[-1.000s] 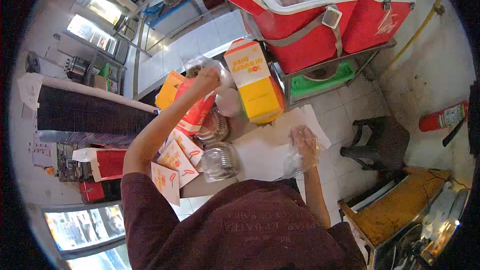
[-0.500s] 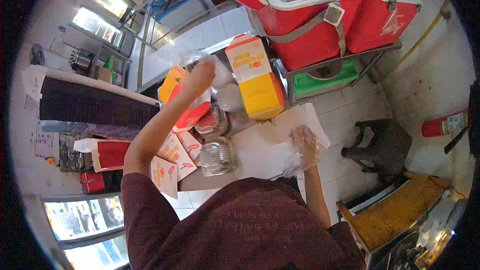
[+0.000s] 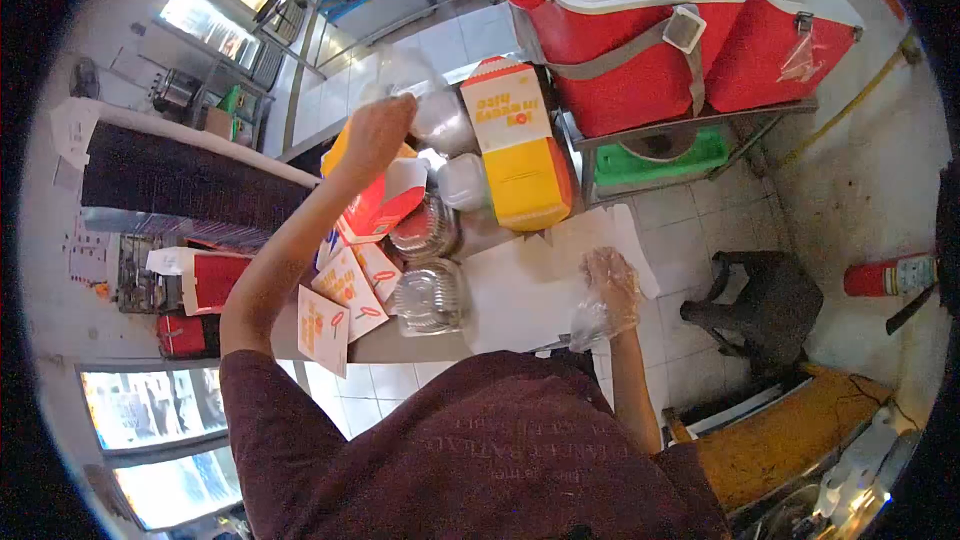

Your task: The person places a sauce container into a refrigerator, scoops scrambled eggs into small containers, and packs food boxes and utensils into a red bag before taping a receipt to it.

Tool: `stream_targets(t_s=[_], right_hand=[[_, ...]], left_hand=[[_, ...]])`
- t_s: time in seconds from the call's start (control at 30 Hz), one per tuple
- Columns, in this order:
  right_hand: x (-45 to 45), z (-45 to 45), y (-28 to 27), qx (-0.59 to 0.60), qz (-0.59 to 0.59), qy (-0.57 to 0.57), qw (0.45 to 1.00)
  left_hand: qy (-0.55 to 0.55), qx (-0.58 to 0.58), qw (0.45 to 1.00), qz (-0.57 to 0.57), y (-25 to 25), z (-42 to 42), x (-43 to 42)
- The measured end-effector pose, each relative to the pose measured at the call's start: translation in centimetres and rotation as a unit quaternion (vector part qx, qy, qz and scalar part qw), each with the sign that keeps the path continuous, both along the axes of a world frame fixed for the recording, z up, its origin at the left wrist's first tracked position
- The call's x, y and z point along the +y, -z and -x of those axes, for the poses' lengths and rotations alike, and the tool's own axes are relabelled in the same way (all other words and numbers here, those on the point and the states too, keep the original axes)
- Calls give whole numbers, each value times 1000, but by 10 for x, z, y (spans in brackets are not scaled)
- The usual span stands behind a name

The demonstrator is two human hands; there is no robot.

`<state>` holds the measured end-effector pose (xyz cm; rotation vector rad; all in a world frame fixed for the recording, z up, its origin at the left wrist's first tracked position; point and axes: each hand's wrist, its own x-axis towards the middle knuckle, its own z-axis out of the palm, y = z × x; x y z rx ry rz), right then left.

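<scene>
A metal stand [image 3: 765, 118] stood beyond the far right corner of the table [image 3: 420, 349], bearing a red cooler [image 3: 625, 75] and a second cooler [image 3: 785, 65], both with their white insides exposed; a green tray [image 3: 665, 165] sat beneath. A dark stool [image 3: 755, 305] stood off the right edge, and a fire extinguisher [image 3: 885, 277] was on the wall farther right. On the table, a yellow-and-white carton [image 3: 525, 165] lay toward the far edge, just beside a small white tub [image 3: 463, 182]. Nearer the left edge were a red carton [image 3: 385, 205], partly covered by the left forearm, and two clear clamshells [image 3: 430, 297]. Printed cards [image 3: 345, 290] overlapped at the near left corner, one jutting over the edge.

Clear plastic [image 3: 408, 68] showed, blurred, near the far edge at the left hand [image 3: 383, 135]. That hand's fingers were drawn in, narrow; the blur hid whether they gripped it. The right hand [image 3: 610, 285], wrapped in thin clear plastic, lay over the right part of a white sheet [image 3: 525, 285], fingers half bent; whether it held anything could not be told.
</scene>
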<state>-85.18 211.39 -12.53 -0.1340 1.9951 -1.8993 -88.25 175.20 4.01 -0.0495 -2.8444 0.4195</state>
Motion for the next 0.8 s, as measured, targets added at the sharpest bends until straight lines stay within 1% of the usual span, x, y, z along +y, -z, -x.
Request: stream_targets(t_s=[0.03,0.07,0.1,0.13,0.17,0.2,0.23,0.27,0.3,0.33,0.37,0.4,0.43,0.47,0.53,0.57,0.67,0.7,0.73,0.77,0.8], right_hand=[[-2,0,-4,-22,28,4,999],[0,0,-9,-5,25,-18,1000],[3,1,-30,12,21,-40,999],[3,2,-41,31,18,-64,997],[0,0,-32,49,42,-62,996],[-6,-5,-15,67,66,-60,994],[-10,-8,-7,84,91,-58,991],[-14,-12,-29,80,89,-98,988],[-21,-18,-72,76,86,-142,983],[-32,-25,-96,73,84,-190,976],[-44,-37,-85,126,79,-222,964],[-56,-54,-62,180,76,-257,946],[-67,-66,-62,200,67,-304,929],[-79,-77,-62,221,59,-349,909],[-95,-103,-100,194,19,-462,865],[-101,-117,-115,254,49,-476,840],[-127,-174,-119,345,-43,-629,695],[-132,-194,-119,378,-73,-666,639],[-135,-216,-121,295,-8,-671,680],[-142,-232,-117,202,56,-674,708],[-145,-257,-116,106,116,-672,724]], left_hand=[[18,40,998,-50,-11,-4,-1],[36,81,991,-100,-21,-8,-2],[53,121,980,-149,-32,-12,0],[-4,117,937,-329,-43,-23,12],[-57,145,854,-497,-54,-34,25],[-85,208,747,-625,-59,-48,47],[-74,246,745,-615,-55,-66,59],[-65,285,742,-604,-50,-87,71],[-102,322,809,-480,-34,-109,83],[-143,353,858,-345,-13,-132,96],[-196,358,835,-369,9,-150,116],[-226,372,784,-443,12,-162,137],[-254,390,723,-510,16,-174,158],[-247,412,626,-614,6,-187,169],[-301,410,576,-640,7,-232,167],[-326,411,548,-651,11,-257,166],[-347,519,521,-582,39,-339,157],[-377,546,499,-558,38,-367,159],[-405,571,474,-534,37,-397,161],[-435,598,447,-503,40,-420,160],[-451,611,437,-483,39,-453,166]])
